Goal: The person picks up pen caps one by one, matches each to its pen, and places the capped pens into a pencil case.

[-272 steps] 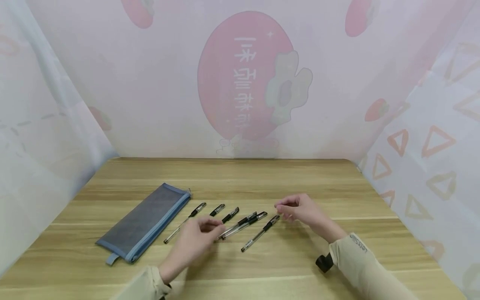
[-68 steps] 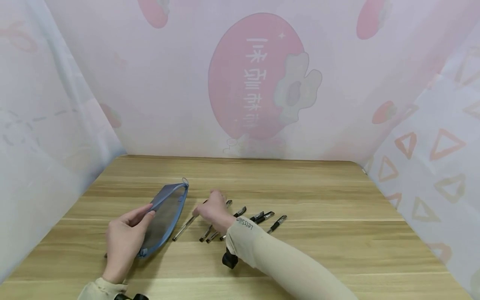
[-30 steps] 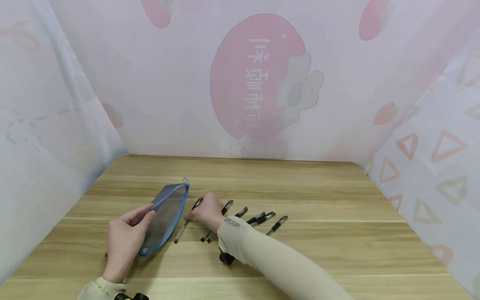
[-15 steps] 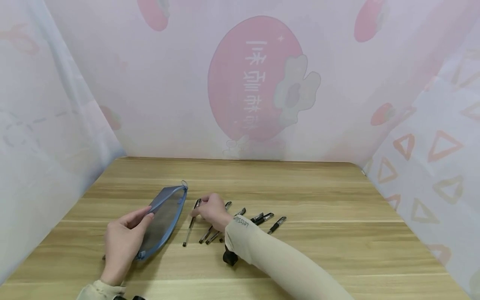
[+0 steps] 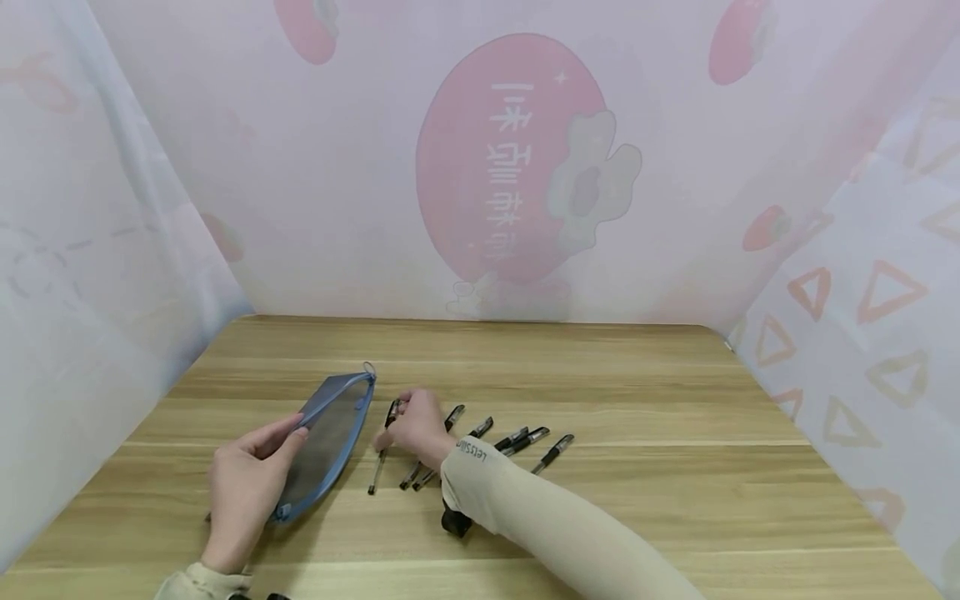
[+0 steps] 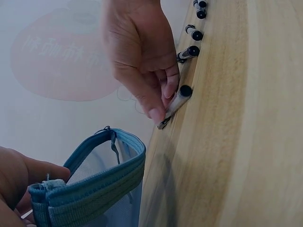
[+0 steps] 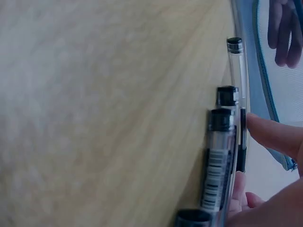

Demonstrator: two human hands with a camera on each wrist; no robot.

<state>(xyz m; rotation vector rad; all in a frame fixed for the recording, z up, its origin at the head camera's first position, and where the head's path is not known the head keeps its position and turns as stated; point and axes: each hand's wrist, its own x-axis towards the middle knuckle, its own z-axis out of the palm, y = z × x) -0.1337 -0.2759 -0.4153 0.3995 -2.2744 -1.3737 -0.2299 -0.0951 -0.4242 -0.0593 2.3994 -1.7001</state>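
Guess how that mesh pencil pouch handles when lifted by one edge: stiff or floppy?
Probably floppy: the pouch is thin see-through mesh with only a fabric rim, and where the left hand lifts its edge the mouth bows open. Likely light too, since nothing shows through the mesh. The pens beside it look round-barrelled, so they may roll when nudged.

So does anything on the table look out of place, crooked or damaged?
Nothing looks damaged or spilled. The pens lie in a loose row, but the leftmost pen, pinched by the right hand, is skewed steeper than the rest. The left hand holds the blue mesh pencil case propped open.
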